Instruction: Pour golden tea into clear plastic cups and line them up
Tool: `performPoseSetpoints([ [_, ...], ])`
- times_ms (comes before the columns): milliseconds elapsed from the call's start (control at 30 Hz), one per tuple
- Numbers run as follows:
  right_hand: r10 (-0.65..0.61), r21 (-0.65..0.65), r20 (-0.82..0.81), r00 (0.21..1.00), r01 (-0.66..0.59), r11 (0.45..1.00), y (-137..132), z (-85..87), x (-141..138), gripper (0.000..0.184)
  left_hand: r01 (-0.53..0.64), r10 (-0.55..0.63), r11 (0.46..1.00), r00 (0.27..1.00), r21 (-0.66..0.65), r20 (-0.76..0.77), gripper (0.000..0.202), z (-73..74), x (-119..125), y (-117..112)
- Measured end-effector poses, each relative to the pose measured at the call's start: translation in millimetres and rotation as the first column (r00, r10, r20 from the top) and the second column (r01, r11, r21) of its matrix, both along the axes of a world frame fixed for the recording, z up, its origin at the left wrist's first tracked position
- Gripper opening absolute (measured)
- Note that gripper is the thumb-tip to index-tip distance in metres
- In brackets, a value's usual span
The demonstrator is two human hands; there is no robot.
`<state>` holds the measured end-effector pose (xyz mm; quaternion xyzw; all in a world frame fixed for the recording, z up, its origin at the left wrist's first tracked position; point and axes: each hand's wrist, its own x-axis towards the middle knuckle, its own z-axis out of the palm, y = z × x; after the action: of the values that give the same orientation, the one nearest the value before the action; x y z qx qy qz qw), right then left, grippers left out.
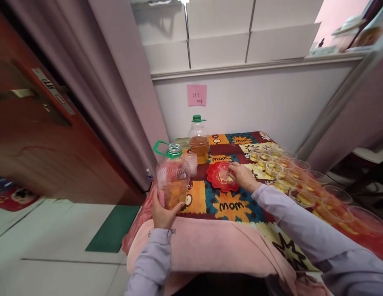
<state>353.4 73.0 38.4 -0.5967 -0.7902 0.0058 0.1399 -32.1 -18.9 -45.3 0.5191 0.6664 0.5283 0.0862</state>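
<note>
My left hand is wrapped round the lower part of a clear plastic jug with a green ring handle, no cap, and amber liquid in its bottom. The jug is held upright over the table's left edge. My right hand pinches a small clear plastic cup that stands on a red plate. A second jug, capped in green and holding amber liquid, stands farther back. A stack of empty clear cups sits between the two jugs.
Several clear cups with amber liquid stand in rows along the table's right side. The table wears a bright patterned cloth and a pink cloth near me. A brown door is at left, a pink note on the wall.
</note>
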Motion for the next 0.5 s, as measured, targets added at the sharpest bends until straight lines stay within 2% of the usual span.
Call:
performPoseSetpoints([
  [100,0.013,-0.007,0.006,1.0,-0.013,1.0,-1,-2.7,0,0.02,0.001,-0.001,1.0,1.0,0.003,-0.023,0.127,0.7,1,0],
  [267,0.021,0.073,-0.002,1.0,-0.021,0.997,-4,-1.6,3,0.047,0.004,-0.003,1.0,0.999,0.022,-0.038,0.125,5.1,7,-3],
  [333,-0.032,0.088,-0.065,0.997,0.037,0.995,-3,-3.5,1,0.064,0.015,-0.014,1.0,0.999,0.025,-0.043,0.124,8.0,8,-3],
  [433,-0.163,0.025,-0.205,0.965,0.172,0.985,0,-11.3,-9,0.09,0.025,-0.024,0.999,0.999,0.025,-0.044,0.123,12.5,9,-5],
  [500,-0.239,-0.042,-0.276,0.931,0.237,0.971,2,-17.7,-17,0.096,0.02,-0.019,0.999,0.999,0.029,-0.04,0.124,14.4,10,-5],
])
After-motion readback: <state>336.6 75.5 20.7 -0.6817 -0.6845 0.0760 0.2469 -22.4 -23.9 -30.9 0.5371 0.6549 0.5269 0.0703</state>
